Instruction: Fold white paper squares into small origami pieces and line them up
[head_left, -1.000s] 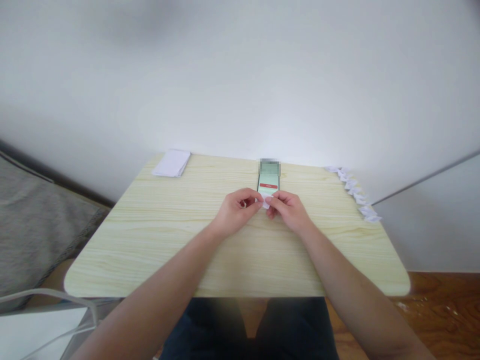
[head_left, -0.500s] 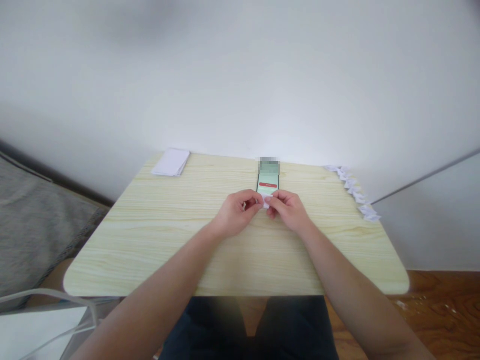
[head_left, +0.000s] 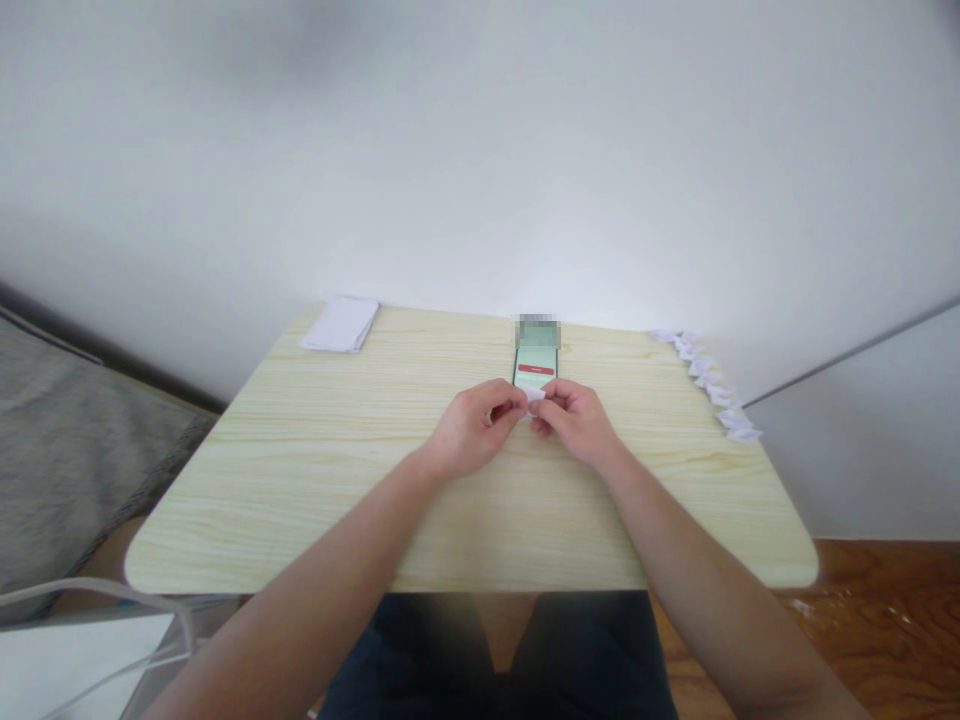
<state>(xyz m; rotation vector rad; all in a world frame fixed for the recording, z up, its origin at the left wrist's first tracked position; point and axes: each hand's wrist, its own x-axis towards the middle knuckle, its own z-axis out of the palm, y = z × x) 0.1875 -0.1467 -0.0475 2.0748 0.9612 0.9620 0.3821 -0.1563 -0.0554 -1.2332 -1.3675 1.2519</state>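
A small piece of white folded paper (head_left: pixel 534 395) is pinched between my two hands over the middle of the table. My left hand (head_left: pixel 480 425) grips its left side with thumb and forefinger. From the right, my right hand (head_left: pixel 576 418) holds the other side, fingers curled around it. My fingertips nearly meet and cover much of the paper, so its exact shape is hidden. Just beyond the hands lies a phone (head_left: pixel 536 356) with a lit green screen and a red bar; its top part is blurred out.
A stack of white paper sheets (head_left: pixel 341 325) lies at the table's back left. Several small folded white paper pieces (head_left: pixel 705 376) line the right edge of the wooden table (head_left: pixel 337 500). The white wall (head_left: pixel 480 180) rises behind. Grey fabric (head_left: pixel 82 450) is at far left.
My right fingers have shifted slightly on the folded paper, and a bit more of its upper edge shows. Both hands otherwise stay in place.
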